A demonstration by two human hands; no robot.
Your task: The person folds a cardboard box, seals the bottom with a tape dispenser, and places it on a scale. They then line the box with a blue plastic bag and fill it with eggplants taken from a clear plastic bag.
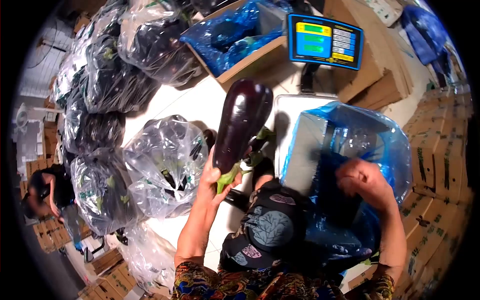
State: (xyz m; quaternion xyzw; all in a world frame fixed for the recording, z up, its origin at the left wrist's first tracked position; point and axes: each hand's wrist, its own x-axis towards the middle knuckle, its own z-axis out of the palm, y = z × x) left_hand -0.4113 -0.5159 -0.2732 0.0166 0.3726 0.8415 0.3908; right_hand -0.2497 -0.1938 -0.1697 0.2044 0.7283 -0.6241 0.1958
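My left hand (215, 179) is wrapped round the green stem end of a large dark purple eggplant (240, 120), which points up and away from me. Part of a second eggplant shows just behind it. To the right, my right hand (362, 179) hovers over a box lined with blue plastic (395, 145); its fingers are curled in, and whatever they hold, if anything, is hidden. That box rests on a scale platform (287, 117), below a blue-framed scale display (325, 41). A clear bag (162, 160) with eggplants lies open left of my left hand.
Several clear bags of eggplants (120, 65) are piled at the upper left. A carton with blue lining (250, 65) stands at the top middle. Stacked cardboard boxes (442, 145) line the right side. Another person (50, 192) bends at the far left.
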